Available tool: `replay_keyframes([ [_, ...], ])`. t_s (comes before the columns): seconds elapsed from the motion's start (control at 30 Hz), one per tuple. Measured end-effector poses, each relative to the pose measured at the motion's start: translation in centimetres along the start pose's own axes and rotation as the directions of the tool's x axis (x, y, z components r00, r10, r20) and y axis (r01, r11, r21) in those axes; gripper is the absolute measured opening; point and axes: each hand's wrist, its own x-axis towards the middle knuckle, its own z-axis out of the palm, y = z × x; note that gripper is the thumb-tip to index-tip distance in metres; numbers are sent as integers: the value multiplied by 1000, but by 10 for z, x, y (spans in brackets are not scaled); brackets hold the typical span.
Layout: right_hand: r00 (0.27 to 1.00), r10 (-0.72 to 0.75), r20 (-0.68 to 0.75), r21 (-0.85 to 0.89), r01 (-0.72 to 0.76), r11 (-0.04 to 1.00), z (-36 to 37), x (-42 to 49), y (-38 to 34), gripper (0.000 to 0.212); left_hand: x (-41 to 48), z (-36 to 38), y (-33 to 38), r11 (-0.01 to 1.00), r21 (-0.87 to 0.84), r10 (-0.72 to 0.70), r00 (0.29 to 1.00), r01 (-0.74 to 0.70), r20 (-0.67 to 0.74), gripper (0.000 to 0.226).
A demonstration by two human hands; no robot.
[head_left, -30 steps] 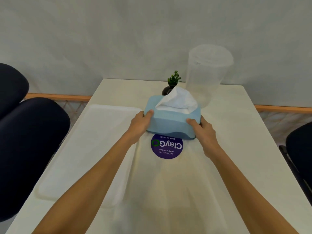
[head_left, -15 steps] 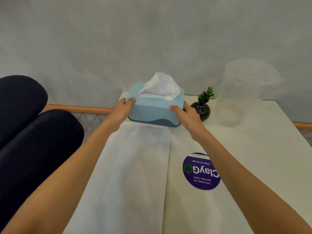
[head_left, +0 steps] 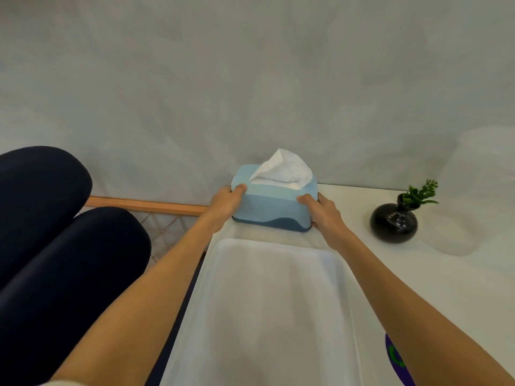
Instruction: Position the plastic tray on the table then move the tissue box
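At the far left, two dark navy chair cushions (head_left: pixel 55 246) sit beside the table (head_left: pixel 446 288). The left hand (head_left: pixel 225 203) clasps the left end of the tissue box (head_left: pixel 274 208), thumb curled over the top edge and the other fingers hidden behind the box — how far they spread cannot be told. The box is pale blue with a darker blue wavy base, and a white tissue (head_left: pixel 282 169) stands up out of its top opening. It sits at the far left corner of the table, just beyond the far rim of the plastic tray (head_left: pixel 267 316); whether its base rests on the table is not clear. The tray is translucent white, lies lengthwise along the table's left side between the two forearms, and holds nothing. The right hand (head_left: pixel 324 215) grips the box's right end, thumb on the front corner, palm against the side. Farther right stands a round black vase (head_left: pixel 394 225) holding a small green sprig (head_left: pixel 420 192) — near it a clear, blurred plastic container (head_left: pixel 479 190). A purple sticker (head_left: pixel 397 363) peeks out past the right forearm.
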Motion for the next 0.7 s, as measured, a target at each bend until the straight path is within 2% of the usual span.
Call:
replay_keyframes([
  [0.33, 999, -35, -3, -44, 35, 998, 10, 17, -8, 48, 28, -1, -5, 997, 60, 43, 999, -42, -18, 51],
  [0.5, 997, -34, 63, -81, 39, 996, 5, 9, -13, 66, 23, -9, -7, 985, 133, 110, 994, -112, 25, 55],
  [0.6, 998, -24, 53, -175, 33, 984, -1, -7, -24, 74, 8, -10, 1, 971, 181, 157, 987, -157, 16, 65],
  [0.7, 998, -55, 33, -282, 62, 958, -11, -29, -35, 70, -11, -9, 12, 948, 223, 253, 963, -229, -88, 69],
])
